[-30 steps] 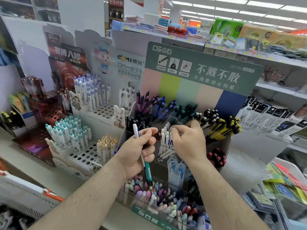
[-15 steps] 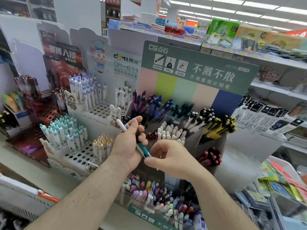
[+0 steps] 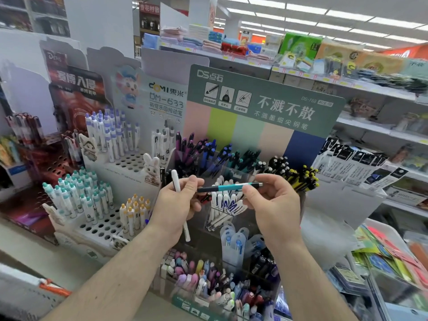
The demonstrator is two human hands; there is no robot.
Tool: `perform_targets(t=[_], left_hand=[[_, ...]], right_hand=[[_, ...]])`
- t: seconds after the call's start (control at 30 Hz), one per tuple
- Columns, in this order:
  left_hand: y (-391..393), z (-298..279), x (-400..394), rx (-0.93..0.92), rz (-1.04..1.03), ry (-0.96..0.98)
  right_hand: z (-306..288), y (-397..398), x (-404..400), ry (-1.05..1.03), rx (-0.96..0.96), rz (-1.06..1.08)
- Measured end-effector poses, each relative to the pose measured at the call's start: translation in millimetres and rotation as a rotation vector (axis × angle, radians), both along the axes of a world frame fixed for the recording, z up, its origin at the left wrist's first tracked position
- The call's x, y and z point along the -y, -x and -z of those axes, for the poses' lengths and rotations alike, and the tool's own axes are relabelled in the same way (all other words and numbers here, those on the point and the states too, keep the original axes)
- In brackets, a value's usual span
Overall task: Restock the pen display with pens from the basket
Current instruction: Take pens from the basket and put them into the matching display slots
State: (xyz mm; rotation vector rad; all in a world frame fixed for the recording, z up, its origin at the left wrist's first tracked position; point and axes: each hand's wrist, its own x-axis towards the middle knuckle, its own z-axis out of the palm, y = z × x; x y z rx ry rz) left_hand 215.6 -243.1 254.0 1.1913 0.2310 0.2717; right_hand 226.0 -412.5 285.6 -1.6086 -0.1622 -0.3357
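My right hand point(image 3: 272, 205) pinches a teal pen point(image 3: 229, 187) and holds it level in front of the green pen display point(image 3: 254, 105). My left hand point(image 3: 178, 202) grips a white pen point(image 3: 177, 184) that stands nearly upright through the fist; its thumb touches the teal pen's dark left end. Behind both hands, clear compartments hold purple, blue, teal, black and yellow pens point(image 3: 231, 158). White pens point(image 3: 225, 202) fill a lower clear compartment just beneath the teal pen. The basket is not clearly in view.
A white tiered stand point(image 3: 104, 225) with teal, orange and purple-capped pens is at the left. A red stand point(image 3: 53, 167) sits further left. Pastel pens point(image 3: 203, 281) fill the display's bottom row. Packaged pens point(image 3: 354, 163) hang at the right, with shelves of goods behind.
My right hand left the white pens, came to my left hand and took the teal pen out of it. It now holds that pen level to the right; the white pen stays in my left hand.
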Motion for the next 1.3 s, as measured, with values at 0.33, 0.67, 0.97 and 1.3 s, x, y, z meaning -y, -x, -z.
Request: perform_targets(t=[0.33, 0.67, 0.97, 1.3], left_hand=[[-4.2, 0.3, 0.5, 0.128, 0.518, 0.503], [-12.6, -2.6, -4.4, 0.017, 0.361, 0.392], [-13.1, 1.1, -13.6, -0.013, 0.362, 0.274], [-14.1, 2.8, -17.0, -0.011, 0.385, 0.209]], right_hand=[[-18.4, -23.3, 1.0, -0.341, -0.115, 0.091], [-55.1, -64.1, 7.3, 0.028, 0.370, 0.484], [-49.7, -91.6, -9.2, 0.448, 0.495, 0.456], [-79.4, -98.0, -16.8, 0.645, 0.308, 0.277]])
